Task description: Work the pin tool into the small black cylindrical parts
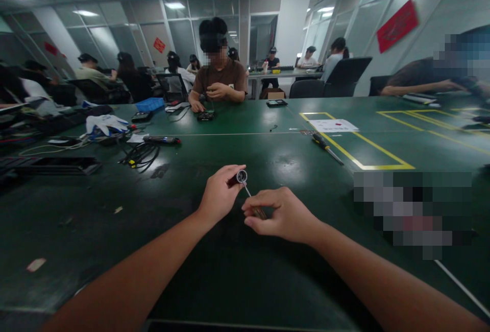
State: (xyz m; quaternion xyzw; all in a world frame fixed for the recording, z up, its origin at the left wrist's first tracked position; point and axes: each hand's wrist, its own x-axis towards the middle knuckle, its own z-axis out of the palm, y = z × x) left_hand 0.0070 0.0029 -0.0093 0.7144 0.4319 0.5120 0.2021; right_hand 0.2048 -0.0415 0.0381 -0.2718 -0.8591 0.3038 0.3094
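My left hand (219, 194) is closed around a dark cylinder with a silver-rimmed round end (241, 176). That end faces me, above the green tabletop. In my right hand (285, 214) is a small screwdriver (259, 213), its handle pinched between thumb and fingers. The thin metal shaft points up and left, and its tip reaches the cylinder's round end. How far the tip goes in cannot be made out. Most of the cylinder's body is hidden behind my left fingers.
Ahead on the green table (229, 150) lie a yellow-black screwdriver (327, 148), a white paper sheet (334, 125) and a black cable coil (141, 156). White-blue gloves (106, 124) and a blue bin (150, 104) stand left. A co-worker (219, 76) sits opposite. A blurred area covers something at right.
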